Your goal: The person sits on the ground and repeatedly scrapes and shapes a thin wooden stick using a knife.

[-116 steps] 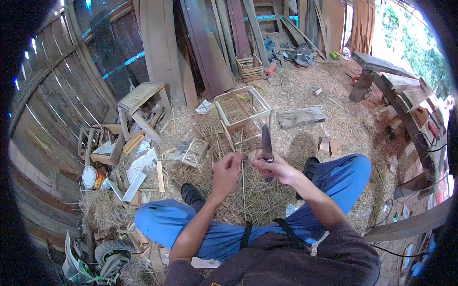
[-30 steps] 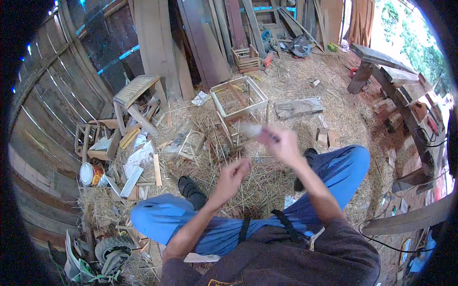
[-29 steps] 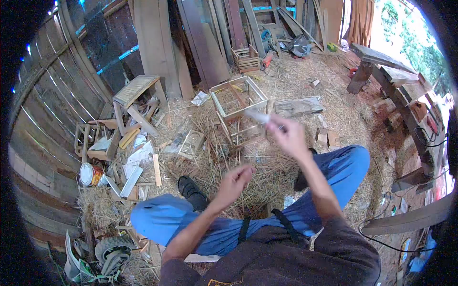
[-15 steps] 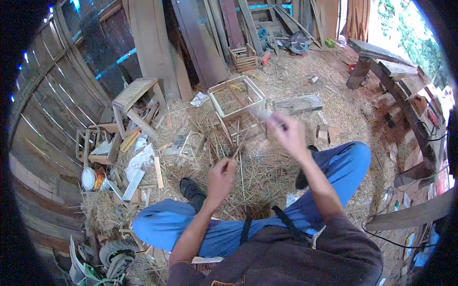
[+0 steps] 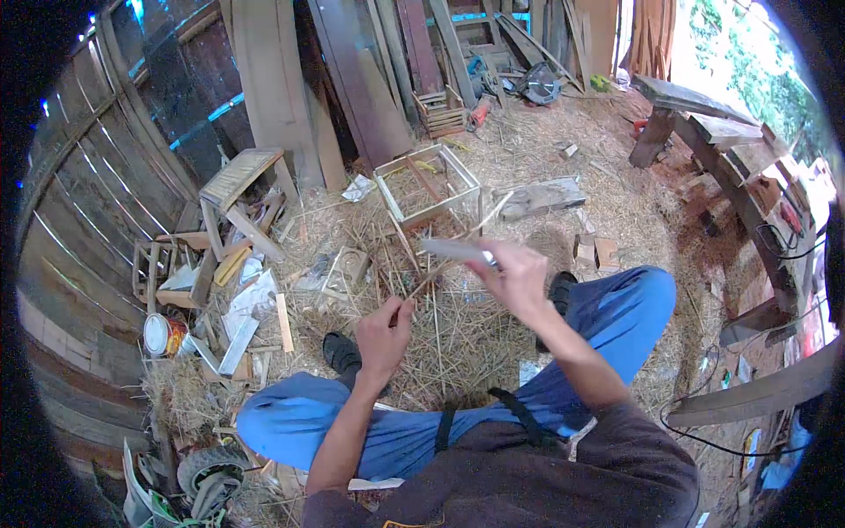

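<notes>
My right hand (image 5: 515, 283) is closed round the handle of a knife (image 5: 458, 251), whose pale, slightly blurred blade points left. In my left hand (image 5: 385, 333), fingers pressed together, is a thin strip (image 5: 429, 280) that runs up and to the right, passing under the blade. Whether the blade touches the strip I cannot tell. Beyond my hands a light wooden frame (image 5: 431, 211) stands on the straw-strewn floor. A curved pale strip end shows to the right of that frame.
A small wooden stool (image 5: 240, 176) and a paint can (image 5: 157, 334) are at the left. Planks (image 5: 277, 88) lean on the back wall. A weathered board (image 5: 541, 199) lies beyond my right hand. A long wooden bench (image 5: 735, 167) stands at the right.
My right hand and the knife have moved left and down, towards my left hand. My left hand has shifted slightly left and down. The view has shifted a little.
</notes>
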`<state>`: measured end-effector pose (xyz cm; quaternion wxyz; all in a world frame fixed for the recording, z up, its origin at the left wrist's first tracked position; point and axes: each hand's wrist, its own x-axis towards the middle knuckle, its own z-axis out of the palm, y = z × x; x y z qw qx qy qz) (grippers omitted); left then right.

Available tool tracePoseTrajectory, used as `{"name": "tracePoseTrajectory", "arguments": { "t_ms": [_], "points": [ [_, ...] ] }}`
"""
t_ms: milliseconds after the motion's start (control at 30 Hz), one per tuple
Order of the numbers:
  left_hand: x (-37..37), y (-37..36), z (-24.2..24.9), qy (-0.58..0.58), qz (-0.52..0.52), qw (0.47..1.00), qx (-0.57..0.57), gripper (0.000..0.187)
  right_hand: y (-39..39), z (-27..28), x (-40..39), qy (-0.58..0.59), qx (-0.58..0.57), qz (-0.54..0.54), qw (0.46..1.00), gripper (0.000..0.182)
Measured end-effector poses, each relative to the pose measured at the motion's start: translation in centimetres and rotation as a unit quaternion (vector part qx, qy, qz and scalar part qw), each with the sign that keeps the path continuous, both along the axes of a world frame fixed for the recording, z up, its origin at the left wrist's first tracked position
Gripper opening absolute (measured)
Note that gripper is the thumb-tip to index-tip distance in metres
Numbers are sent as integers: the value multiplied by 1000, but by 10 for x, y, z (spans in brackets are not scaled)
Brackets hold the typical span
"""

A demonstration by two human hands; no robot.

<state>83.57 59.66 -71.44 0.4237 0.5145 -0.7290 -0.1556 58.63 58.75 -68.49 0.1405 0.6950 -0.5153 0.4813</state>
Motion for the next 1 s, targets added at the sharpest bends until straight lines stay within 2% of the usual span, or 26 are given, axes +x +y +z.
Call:
{"name": "tracePoseTrajectory", "arguments": {
  "t_ms": [33, 133, 233, 333, 433, 533, 567, 667, 767, 800, 867, 967, 1000],
  "points": [
    [1, -1, -1, -7, -5, 1000, -4, 30, 0, 6, 2, -4, 15, -2, 1000, 30],
    [6, 0, 7, -22, 8, 1000, 17, 30, -21, 24, -36, -211, 110, -151, 960, 34],
    [8, -8, -3, -32, 25, 999, 0, 32, -20, 18, -53, -202, 62, -185, 960, 33],
    [3, -12, -4, -17, 26, 1000, 6, 32, -5, 1, -15, -204, 113, 30, 972, 32],
    [1, -13, -2, -55, 19, 997, 47, 31, 2, 2, 17, -269, 240, 158, 919, 31],
    [-1, -15, -7, -24, -10, 1000, -8, 28, -20, -24, 9, -269, 235, 131, 925, 31],
    [-2, -11, 6, -56, -8, 998, 36, 24, -24, -23, 2, -320, 220, 144, 910, 39],
    [-6, -12, 7, -34, -8, 997, -68, 20, -33, -14, -17, -388, 161, 70, 905, 43],
    [-3, -14, 17, -74, -16, 995, -72, 25, -30, -14, -17, -292, 151, -55, 943, 32],
    [-3, -15, 15, -62, -3, 995, -77, 24, -25, -21, -3, -287, 148, -14, 946, 31],
    [-1, -19, 11, -42, 21, 995, -90, 23, -24, -40, 17, -249, 172, -6, 953, 31],
    [7, -17, 16, -2, 14, 998, -69, 21, -24, -23, 0, -156, 167, -7, 974, 30],
    [7, -16, 19, -22, 11, 997, -73, 21, -26, -13, -8, -194, 148, -15, 970, 30]
  ]
}}
